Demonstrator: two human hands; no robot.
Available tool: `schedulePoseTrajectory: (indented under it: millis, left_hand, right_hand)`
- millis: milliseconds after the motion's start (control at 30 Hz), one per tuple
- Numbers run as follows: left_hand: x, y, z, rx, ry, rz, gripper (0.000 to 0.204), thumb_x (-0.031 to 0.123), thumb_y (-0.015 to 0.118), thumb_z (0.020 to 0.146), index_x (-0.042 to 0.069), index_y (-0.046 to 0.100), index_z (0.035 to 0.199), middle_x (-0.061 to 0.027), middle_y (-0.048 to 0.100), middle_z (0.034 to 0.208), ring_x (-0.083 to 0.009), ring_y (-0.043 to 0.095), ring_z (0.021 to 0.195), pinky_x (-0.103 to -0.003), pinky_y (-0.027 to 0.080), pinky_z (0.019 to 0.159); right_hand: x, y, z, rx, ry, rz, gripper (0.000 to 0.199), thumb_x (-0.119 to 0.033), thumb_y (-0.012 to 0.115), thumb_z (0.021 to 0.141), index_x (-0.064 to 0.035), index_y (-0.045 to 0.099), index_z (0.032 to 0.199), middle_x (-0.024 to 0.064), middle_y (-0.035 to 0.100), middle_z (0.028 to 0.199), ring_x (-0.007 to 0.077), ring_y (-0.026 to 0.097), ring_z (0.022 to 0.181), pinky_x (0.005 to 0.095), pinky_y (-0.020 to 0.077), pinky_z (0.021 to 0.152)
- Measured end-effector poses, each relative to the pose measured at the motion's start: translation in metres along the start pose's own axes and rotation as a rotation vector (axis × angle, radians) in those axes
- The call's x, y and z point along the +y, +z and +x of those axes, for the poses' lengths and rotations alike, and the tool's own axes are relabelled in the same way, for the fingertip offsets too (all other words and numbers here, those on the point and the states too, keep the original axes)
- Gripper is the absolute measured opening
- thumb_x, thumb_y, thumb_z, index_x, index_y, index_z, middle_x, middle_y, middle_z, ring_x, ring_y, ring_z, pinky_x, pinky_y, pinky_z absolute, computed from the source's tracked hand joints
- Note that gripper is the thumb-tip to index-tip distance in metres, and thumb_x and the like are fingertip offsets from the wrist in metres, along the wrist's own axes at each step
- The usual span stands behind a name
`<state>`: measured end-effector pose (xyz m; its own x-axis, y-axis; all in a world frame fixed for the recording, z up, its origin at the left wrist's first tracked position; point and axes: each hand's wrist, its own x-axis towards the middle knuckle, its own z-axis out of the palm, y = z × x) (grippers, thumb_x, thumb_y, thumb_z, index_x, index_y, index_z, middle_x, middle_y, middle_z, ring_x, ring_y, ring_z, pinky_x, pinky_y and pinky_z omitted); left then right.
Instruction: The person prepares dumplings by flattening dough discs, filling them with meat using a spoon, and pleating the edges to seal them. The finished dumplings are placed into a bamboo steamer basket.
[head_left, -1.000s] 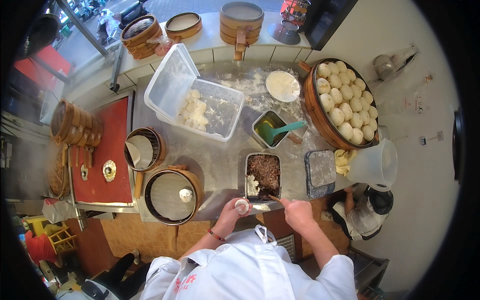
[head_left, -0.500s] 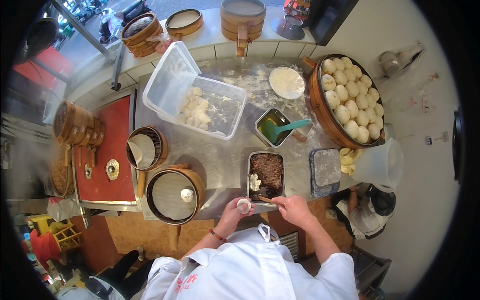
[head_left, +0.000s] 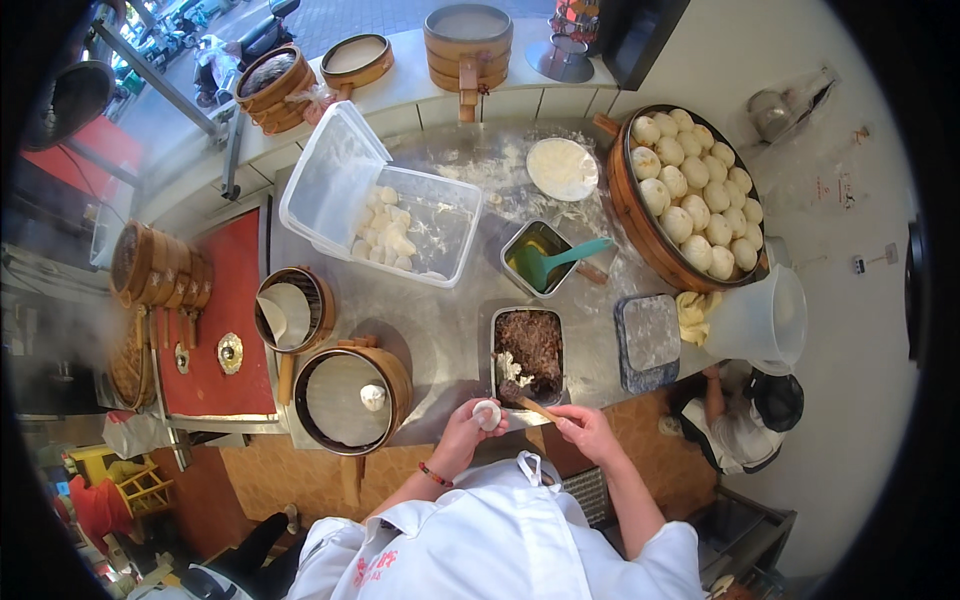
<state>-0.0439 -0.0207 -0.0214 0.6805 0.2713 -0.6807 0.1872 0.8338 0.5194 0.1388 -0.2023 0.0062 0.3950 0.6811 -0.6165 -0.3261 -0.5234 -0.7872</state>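
Note:
Near the table's front edge, my left hand (head_left: pixel 462 437) cups a small round of white dough (head_left: pixel 487 414) in its fingers. My right hand (head_left: pixel 588 434) grips a wooden spatula (head_left: pixel 541 409) by its far end. The spatula's tip carries a dark lump of filling (head_left: pixel 511 391) over the near left corner of a metal tray (head_left: pixel 563 346). Dark brown minced filling fills that tray, with a pale clump on its left side. A single white bun (head_left: pixel 373 397) sits on the liner of a round bamboo steamer (head_left: pixel 402 386) left of my hands.
Dough pieces (head_left: pixel 381 228) lie in a lidded plastic box (head_left: pixel 462 235). A metal container (head_left: pixel 506 240) holds oil and a green scoop (head_left: pixel 560 260). Filled buns crowd a large steamer (head_left: pixel 628 218) at right, beyond a scale (head_left: pixel 649 343). Another person (head_left: pixel 741 425) is at right.
The spatula's tip has come up out of the filling with a dark lump on it. My right hand has shifted slightly, and the whole view has moved a little.

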Motion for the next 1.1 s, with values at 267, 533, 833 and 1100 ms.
schedulePoseTrajectory:
  millis: [267,533,833,1100]
  left_hand:
    - [0.014,0.033,0.017,-0.103,0.007,-0.177,0.040,0.028,0.039,0.108,-0.003,0.050,0.131,-0.0208,0.061,0.127,-0.0314,0.062,0.118,-0.043,0.051,0.102]
    - [0.015,0.045,0.039,-0.175,0.039,-0.241,0.043,0.036,0.038,0.109,0.000,0.054,0.126,-0.0215,0.063,0.127,-0.0340,0.059,0.123,-0.046,0.048,0.105]
    - [0.022,0.044,0.040,-0.178,0.151,-0.366,0.033,0.029,0.046,0.107,0.001,0.054,0.123,-0.0184,0.064,0.121,-0.0365,0.060,0.121,-0.047,0.048,0.106]
    - [0.020,0.043,0.041,-0.184,0.174,-0.285,0.032,0.027,0.047,0.106,0.002,0.052,0.125,-0.0176,0.062,0.123,-0.0360,0.060,0.122,-0.047,0.048,0.106]
  right_hand:
    - [-0.021,0.046,-0.036,0.465,-0.543,-0.567,0.034,-0.005,0.065,0.089,-0.0081,0.068,0.123,0.0103,0.067,0.082,0.0253,0.066,0.069,0.0366,0.0535,0.065]
    - [0.011,0.058,-0.039,0.518,-0.613,-0.907,0.051,-0.007,0.067,0.083,-0.0182,0.064,0.133,0.0041,0.053,0.077,0.0232,0.060,0.060,0.0376,0.0490,0.051]
    - [-0.012,0.050,-0.056,0.510,-0.547,-0.469,0.035,-0.001,0.065,0.088,-0.0074,0.069,0.122,0.0082,0.066,0.083,0.0205,0.062,0.065,0.0301,0.0513,0.060]
    - [-0.010,0.051,-0.047,0.461,-0.442,-0.212,0.028,-0.002,0.065,0.091,-0.0034,0.069,0.120,0.0104,0.071,0.090,0.0153,0.064,0.072,0.0285,0.0521,0.066]
